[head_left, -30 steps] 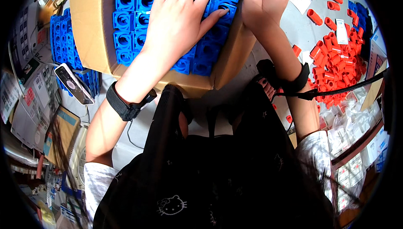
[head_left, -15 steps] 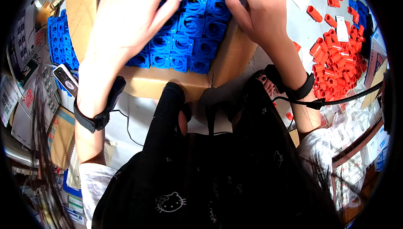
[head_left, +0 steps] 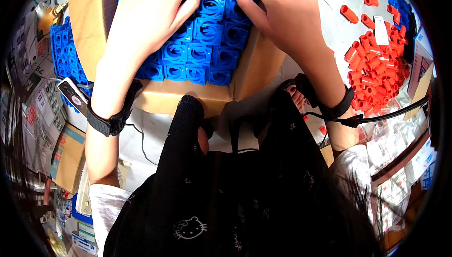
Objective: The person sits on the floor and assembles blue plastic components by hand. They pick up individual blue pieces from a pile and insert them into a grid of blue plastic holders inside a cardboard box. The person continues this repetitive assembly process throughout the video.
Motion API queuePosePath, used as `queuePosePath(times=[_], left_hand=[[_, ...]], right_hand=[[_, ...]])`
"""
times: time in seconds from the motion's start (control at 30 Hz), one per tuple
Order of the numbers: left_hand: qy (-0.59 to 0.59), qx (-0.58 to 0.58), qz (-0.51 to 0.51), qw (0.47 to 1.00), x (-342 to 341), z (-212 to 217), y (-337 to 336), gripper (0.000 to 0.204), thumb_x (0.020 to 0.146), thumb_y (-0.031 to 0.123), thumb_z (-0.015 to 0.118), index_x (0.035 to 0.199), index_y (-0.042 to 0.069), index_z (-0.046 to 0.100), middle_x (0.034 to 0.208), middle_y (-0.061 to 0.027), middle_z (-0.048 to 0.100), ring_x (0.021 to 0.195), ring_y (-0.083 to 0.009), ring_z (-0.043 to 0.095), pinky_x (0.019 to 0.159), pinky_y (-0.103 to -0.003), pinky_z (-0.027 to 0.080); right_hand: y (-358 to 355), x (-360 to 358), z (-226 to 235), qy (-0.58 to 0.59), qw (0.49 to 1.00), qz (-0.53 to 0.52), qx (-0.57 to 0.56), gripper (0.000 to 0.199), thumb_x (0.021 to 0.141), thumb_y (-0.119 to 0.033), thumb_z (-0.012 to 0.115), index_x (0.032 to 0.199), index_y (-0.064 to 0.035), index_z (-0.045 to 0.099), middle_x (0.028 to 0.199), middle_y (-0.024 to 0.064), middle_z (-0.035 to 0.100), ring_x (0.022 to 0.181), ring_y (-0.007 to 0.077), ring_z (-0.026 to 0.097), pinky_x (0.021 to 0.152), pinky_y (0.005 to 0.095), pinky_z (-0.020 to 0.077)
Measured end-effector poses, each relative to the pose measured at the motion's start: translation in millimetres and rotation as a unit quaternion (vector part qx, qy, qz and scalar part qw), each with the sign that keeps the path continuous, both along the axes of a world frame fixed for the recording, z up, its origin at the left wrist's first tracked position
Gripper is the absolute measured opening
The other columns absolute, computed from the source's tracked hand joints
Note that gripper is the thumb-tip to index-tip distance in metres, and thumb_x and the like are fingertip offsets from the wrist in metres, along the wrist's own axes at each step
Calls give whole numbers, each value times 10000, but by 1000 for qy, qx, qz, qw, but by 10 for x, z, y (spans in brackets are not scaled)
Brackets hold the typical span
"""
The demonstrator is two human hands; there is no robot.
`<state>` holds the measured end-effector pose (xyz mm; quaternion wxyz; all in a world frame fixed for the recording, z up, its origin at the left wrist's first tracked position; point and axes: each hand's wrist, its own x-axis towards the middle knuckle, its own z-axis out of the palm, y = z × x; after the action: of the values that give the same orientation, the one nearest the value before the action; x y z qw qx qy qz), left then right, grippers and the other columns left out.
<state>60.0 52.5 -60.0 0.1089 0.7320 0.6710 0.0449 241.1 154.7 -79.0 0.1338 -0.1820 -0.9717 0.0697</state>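
Note:
An open cardboard box (head_left: 160, 99) stands before my knees. Inside it, square blue plastic pieces with round holes (head_left: 198, 53) lie packed in rows. My left hand (head_left: 149, 19) rests over the left part of these rows, fingers spread and thumb pointing inward. On the other side my right hand (head_left: 289, 14) lies over the rows and the box's right side, its thumb stretched toward the left one. The fingertips run up to or past the upper edge of the picture. Neither hand grips a piece that I can see.
Right of the box, short red plastic tubes (head_left: 374, 66) lie heaped on the floor, with a white slip (head_left: 381, 30) on top. More blue pieces (head_left: 66, 52) are stacked at the left, beside a phone-like device (head_left: 73, 93). A black cable (head_left: 391, 115) runs from my right wrist.
The view has shifted slightly, so the box and blue pieces appear a little lower and further left. Both hands stay spread over the pieces, the right one slightly further left.

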Motion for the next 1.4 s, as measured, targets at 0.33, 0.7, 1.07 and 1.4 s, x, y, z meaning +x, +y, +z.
queuePosePath(times=[0.33,0.7,1.07,1.4], left_hand=[[-4,13,-12,1000,-41,39,-24,532,913,193,539,1400,2,445,1446,-155,455,1375,-324,379,1164,-499,190],[-12,6,-14,1000,-49,4,-31,544,911,189,540,1408,-3,431,1454,-158,445,1383,-327,369,1167,-496,185],[-14,-5,-1,1000,-46,-13,-36,546,908,197,549,1413,19,438,1460,-143,443,1387,-319,363,1168,-499,183],[16,19,9,1000,-43,-5,-19,475,910,214,570,1357,61,516,1429,-133,476,1371,-315,382,1157,-500,202]], right_hand=[[-12,9,-24,78,992,-27,-94,542,811,-202,625,1297,18,529,1283,171,557,1209,363,479,1055,591,277],[-1,20,-189,96,992,-7,-84,350,830,-178,603,1137,-20,660,1241,182,592,1200,350,499,1052,595,288],[-4,10,-83,32,997,-1,-67,388,831,-199,610,1188,-52,648,1260,171,581,1231,342,474,1062,601,272],[6,7,-155,81,994,0,-77,400,826,-193,621,1204,-65,644,1274,191,562,1214,356,473,1059,606,259]])
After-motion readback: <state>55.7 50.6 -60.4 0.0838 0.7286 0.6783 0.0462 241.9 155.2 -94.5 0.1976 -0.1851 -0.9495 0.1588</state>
